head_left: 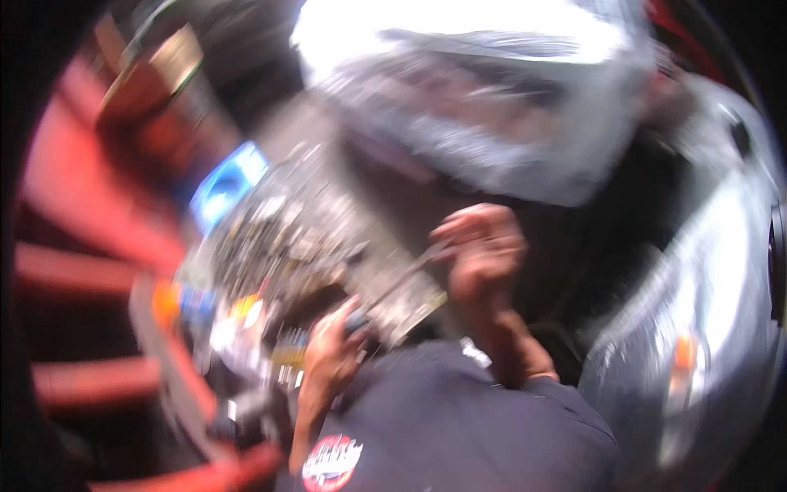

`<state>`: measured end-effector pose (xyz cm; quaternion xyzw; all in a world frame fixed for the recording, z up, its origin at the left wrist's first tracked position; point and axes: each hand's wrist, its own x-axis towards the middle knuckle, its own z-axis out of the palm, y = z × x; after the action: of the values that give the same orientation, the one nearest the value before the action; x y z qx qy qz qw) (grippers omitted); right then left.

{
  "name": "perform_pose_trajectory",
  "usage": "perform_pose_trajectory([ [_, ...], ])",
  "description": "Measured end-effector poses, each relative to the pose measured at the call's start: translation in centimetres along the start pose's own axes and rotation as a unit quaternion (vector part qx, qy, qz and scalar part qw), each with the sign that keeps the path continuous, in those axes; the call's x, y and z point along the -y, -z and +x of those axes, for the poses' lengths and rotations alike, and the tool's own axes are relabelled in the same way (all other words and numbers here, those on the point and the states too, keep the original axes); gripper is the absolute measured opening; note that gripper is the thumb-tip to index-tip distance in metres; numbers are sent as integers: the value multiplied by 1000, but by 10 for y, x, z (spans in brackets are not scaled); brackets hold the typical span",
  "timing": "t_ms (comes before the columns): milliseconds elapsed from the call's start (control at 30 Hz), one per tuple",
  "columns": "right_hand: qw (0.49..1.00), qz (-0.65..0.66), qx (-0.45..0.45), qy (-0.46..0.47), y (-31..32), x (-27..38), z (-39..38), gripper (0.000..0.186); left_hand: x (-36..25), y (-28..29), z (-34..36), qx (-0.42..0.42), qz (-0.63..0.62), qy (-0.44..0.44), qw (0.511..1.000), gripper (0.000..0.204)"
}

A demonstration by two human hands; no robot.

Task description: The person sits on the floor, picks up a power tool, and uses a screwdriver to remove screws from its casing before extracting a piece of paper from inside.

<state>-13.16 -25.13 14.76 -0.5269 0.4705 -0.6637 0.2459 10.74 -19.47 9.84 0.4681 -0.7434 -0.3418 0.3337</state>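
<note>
The whole picture is smeared by motion. My left hand (332,344), low in the middle, is closed round the dark, thicker end of a thin rod-like tool (402,283). From there the rod slants up and right to my right hand (489,250), whose fingers are bent and pinch its far end. The exact kind of tool is too blurred to tell. Left of the rod, nearest to my left hand, lies a heap of many small metal-looking parts or tools (279,238) on a worn grey surface (320,135).
A blue tray-like thing (229,184) lies beyond the heap. Red bars (90,262) fill the left side, near a brown box-like thing (156,82). A large plastic-wrapped bundle (492,107) stands ahead. Shiny silvery bodywork (664,303) with an orange lamp (684,353) is at right.
</note>
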Motion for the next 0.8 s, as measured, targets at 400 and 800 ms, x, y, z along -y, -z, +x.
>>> perform_pose_trajectory([
  [400,879,281,147,-356,90,-52,-60,26,20,-5,-58,282,-537,325,726,42],
  [800,823,437,331,-149,133,-30,-4,28,-6,-2,-28,384,-587,286,653,41],
])
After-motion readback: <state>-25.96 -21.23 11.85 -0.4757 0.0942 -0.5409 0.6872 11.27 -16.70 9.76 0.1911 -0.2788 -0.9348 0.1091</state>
